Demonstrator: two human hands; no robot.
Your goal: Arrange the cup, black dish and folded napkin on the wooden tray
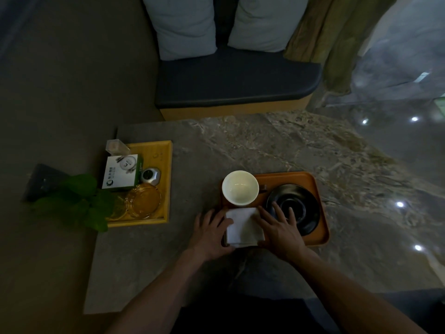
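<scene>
An orange-brown wooden tray (310, 182) lies on the stone table. A white cup (240, 187) stands upright in its far left corner. The black dish (303, 208) fills the tray's right half. A white folded napkin (243, 226) lies flat in the near left corner. My left hand (212, 233) rests at the napkin's left edge, thumb under its near corner. My right hand (280, 229) lies flat with fingers spread, pressing the napkin's right edge and reaching over the dish's near rim.
A yellow tray (166, 184) at the table's left holds a white-green box (121, 172), a glass ashtray (143, 201), a small metal object (149, 175) and a clear container (116, 147). Green leaves (79, 201) overhang its left side. A cushioned bench (236, 85) stands beyond the table.
</scene>
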